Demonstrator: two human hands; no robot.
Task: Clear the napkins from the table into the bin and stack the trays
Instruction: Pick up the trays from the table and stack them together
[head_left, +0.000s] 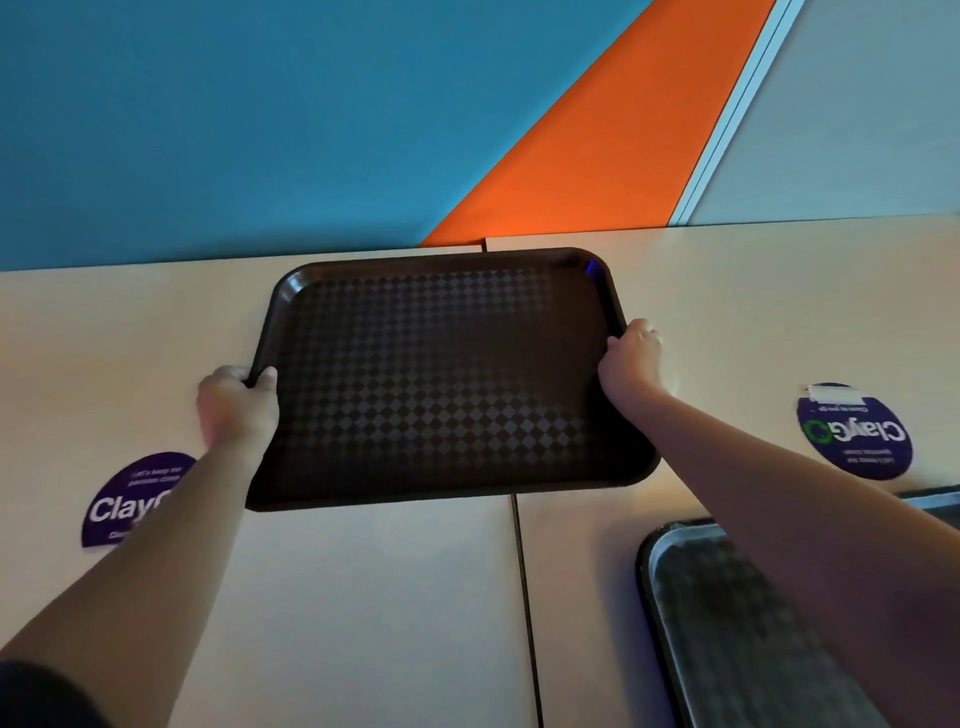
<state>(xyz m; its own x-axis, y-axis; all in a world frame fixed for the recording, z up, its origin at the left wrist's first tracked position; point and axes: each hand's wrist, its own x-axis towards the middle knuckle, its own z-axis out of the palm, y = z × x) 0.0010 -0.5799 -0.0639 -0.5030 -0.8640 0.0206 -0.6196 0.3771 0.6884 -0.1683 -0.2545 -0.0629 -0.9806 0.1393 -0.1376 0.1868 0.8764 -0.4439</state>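
A dark brown tray (441, 374) with a checkered surface sits in the middle of the view over the pale table (363, 597), across the seam between two tabletops. My left hand (236, 405) grips its left rim, thumb on top. My right hand (631, 358) grips its right rim. The tray holds nothing. A second tray (727, 623), dark with a grey rim, lies at the lower right, partly under my right forearm and cut off by the frame. No napkins or bin are in view.
Round purple stickers lie on the table at the left (132, 501) and right (854, 434). A blue, orange and grey wall (260, 130) rises right behind the table's far edge. A dark seam (524, 597) runs between the two tabletops.
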